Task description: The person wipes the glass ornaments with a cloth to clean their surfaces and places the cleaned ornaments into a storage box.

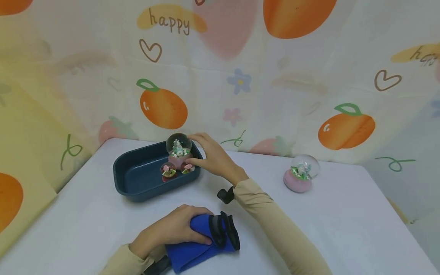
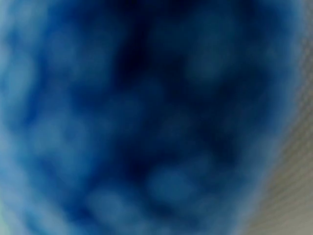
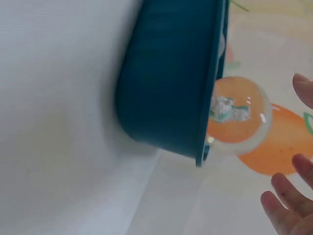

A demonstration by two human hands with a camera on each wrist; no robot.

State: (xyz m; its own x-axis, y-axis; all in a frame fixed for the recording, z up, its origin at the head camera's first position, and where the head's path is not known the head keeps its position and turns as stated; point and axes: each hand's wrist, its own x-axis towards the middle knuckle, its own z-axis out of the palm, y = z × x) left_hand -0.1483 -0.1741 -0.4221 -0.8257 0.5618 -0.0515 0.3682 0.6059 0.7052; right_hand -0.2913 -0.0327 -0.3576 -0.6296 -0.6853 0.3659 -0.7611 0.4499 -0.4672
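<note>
Head view is showing a white-covered desk (image 1: 261,233) carrying a dark teal, round-cornered tray (image 1: 137,173). Before the tray, a black-edged blue fabric bundle (image 1: 194,250) is being gripped by the left hand (image 1: 177,225). The right hand (image 1: 215,157) is holding its fingers spread beside a clear, pink-based globe (image 1: 178,149) in the tray's right end, contact unclear; a matching globe (image 1: 300,175) is standing right of the tray. Two small globes (image 1: 169,171) are sitting in the tray.

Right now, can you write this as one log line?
left hand: grips blue cloth | right hand: beside snow globe in tray | also in tray: two small globes | another globe: on table
</note>
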